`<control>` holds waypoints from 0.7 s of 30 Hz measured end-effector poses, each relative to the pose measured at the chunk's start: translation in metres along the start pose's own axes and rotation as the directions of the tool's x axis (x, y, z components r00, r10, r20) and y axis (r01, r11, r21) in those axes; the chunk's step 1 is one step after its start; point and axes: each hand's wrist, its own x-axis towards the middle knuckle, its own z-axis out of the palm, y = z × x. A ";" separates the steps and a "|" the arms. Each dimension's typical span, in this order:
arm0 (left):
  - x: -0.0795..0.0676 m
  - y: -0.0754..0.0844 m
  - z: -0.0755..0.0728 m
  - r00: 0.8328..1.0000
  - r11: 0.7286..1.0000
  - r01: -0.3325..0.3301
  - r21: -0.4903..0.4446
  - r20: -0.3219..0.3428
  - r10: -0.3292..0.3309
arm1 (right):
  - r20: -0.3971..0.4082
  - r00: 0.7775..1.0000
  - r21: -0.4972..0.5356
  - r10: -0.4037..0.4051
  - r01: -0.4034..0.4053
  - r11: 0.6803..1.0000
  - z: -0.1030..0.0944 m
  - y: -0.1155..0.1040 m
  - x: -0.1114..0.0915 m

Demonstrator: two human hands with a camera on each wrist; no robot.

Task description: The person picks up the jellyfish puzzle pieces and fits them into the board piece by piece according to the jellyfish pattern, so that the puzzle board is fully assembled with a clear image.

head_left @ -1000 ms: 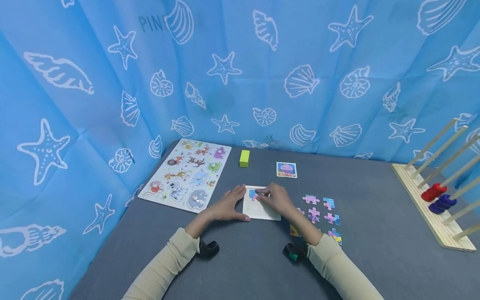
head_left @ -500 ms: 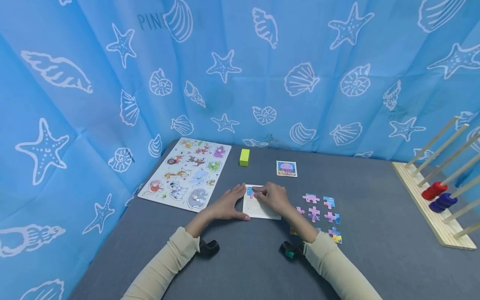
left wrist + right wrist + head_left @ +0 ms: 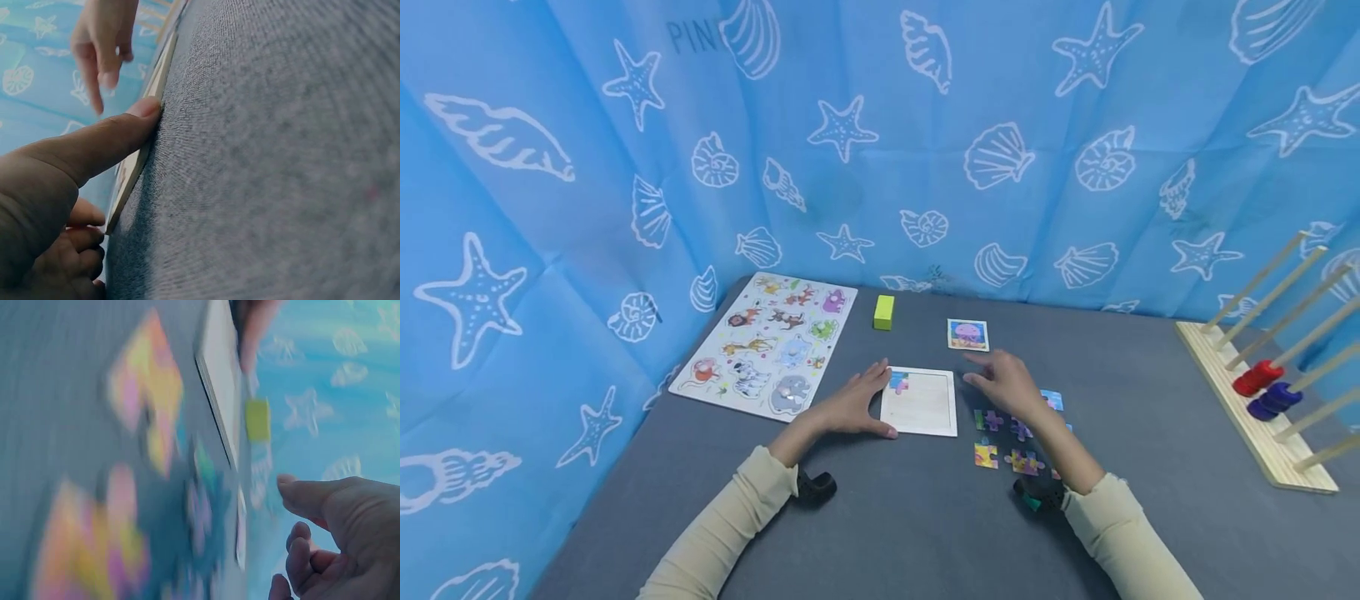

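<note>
A shallow wooden puzzle tray (image 3: 925, 412) lies on the grey tabletop, with one blue-and-pink jigsaw piece (image 3: 898, 382) in its far left corner. My left hand (image 3: 848, 408) rests along the tray's left side, thumb at the near edge and fingers by the far left corner. In the left wrist view the thumb (image 3: 119, 134) lies straight against the tray's rim. My right hand (image 3: 1006, 383) is over the loose jigsaw pieces (image 3: 986, 455) right of the tray and hides some of them. Nothing shows between its parted thumb and fingers in the right wrist view (image 3: 340, 528).
A square jellyfish picture (image 3: 967, 335) and a yellow-green block (image 3: 883, 312) lie beyond the tray. At the left is an animal knob puzzle board (image 3: 760, 346). A wooden peg rack (image 3: 1255, 408) with red and blue beads stands far right. A blue shell-print curtain (image 3: 880, 192) hangs behind.
My right hand has let go of the blue-and-pink piece, now in the tray's corner, and moved right over the loose pieces. The left hand stays at the tray; the view has shifted slightly.
</note>
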 end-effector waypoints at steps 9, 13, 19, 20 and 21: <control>-0.002 -0.003 -0.006 0.998 0.998 -0.058 -0.001 -0.008 0.058 | 0.078 0.990 -0.010 0.117 -0.117 0.993 -0.044 0.044 -0.022; -0.001 -0.003 -0.006 0.999 0.999 -0.053 0.002 -0.006 0.053 | 0.122 0.983 -0.004 0.134 -0.135 0.991 -0.049 0.057 -0.028; 0.000 -0.003 0.000 0.998 0.998 -0.059 0.003 0.003 0.059 | 0.155 0.971 -0.005 0.183 -0.185 0.983 -0.046 0.068 -0.037; 0.001 -0.003 0.001 0.998 0.998 -0.057 0.004 0.007 0.057 | 0.158 0.969 -0.002 0.189 -0.191 0.982 -0.045 0.069 -0.039; 0.000 -0.002 0.003 0.998 0.998 -0.055 0.004 0.011 0.055 | 0.162 0.968 -0.002 0.193 -0.195 0.981 -0.045 0.070 -0.041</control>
